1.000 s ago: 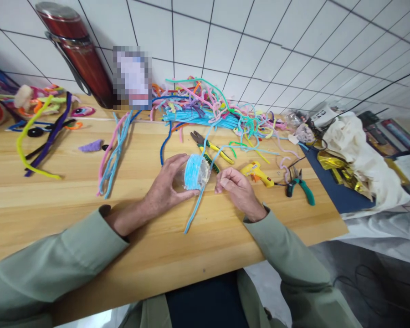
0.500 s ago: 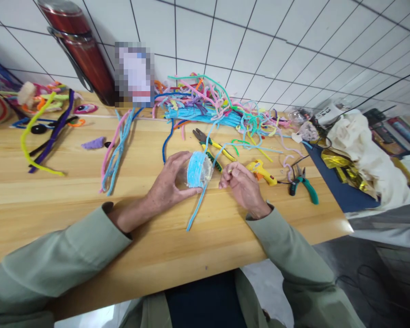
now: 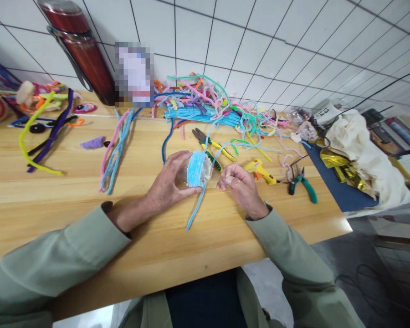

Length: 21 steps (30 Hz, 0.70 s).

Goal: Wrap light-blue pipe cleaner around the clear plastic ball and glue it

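Observation:
My left hand [image 3: 167,184] is wrapped round a small clear cup [image 3: 197,169] that lies on its side and is bound with light blue pipe cleaner. A loose blue pipe cleaner tail [image 3: 195,210] hangs from the cup down across the wooden table [image 3: 89,214]. My right hand [image 3: 238,187] rests just right of the cup with its fingers pinched together; what they pinch is too small to make out. Both sleeves are pale green.
A tangled heap of coloured pipe cleaners [image 3: 208,107] lies behind the hands. Yellow-handled pliers [image 3: 212,146], a yellow glue gun [image 3: 259,171] and green-handled cutters [image 3: 304,184] lie to the right. A red flask [image 3: 80,50] stands at the back left, a white cloth bag [image 3: 362,155] at far right.
The right hand shifted slightly up towards the cup and settled back. The left hand and cup have barely moved. The camera tilted a little.

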{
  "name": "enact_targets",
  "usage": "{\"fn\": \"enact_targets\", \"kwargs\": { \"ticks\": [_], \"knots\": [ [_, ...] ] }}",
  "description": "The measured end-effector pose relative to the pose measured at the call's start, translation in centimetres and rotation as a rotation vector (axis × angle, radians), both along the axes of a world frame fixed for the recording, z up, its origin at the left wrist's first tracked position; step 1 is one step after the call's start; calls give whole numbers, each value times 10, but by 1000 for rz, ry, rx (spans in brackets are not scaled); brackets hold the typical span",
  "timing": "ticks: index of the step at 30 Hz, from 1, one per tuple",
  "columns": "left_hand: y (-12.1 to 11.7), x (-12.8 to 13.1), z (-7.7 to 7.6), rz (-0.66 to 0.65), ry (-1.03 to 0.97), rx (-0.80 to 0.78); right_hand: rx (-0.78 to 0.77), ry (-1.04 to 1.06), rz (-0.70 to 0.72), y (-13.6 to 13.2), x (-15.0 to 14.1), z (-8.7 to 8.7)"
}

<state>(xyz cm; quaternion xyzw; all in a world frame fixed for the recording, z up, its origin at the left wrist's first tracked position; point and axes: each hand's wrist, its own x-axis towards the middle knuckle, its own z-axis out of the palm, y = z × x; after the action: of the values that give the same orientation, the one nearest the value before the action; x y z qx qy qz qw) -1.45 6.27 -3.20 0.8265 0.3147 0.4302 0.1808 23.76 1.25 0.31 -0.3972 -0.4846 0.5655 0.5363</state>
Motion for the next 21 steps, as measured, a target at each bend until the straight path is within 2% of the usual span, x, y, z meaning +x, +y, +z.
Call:
{"fn": "enact_targets", "kwargs": {
  "ticks": [8, 21],
  "knots": [
    [0, 0, -1, -11, -24, 1, 39, -9, -20, -1, 2, -6],
    [0, 1, 0, -6, -25, 18, -49, 66, 21, 1, 1, -2]
  ]
}}
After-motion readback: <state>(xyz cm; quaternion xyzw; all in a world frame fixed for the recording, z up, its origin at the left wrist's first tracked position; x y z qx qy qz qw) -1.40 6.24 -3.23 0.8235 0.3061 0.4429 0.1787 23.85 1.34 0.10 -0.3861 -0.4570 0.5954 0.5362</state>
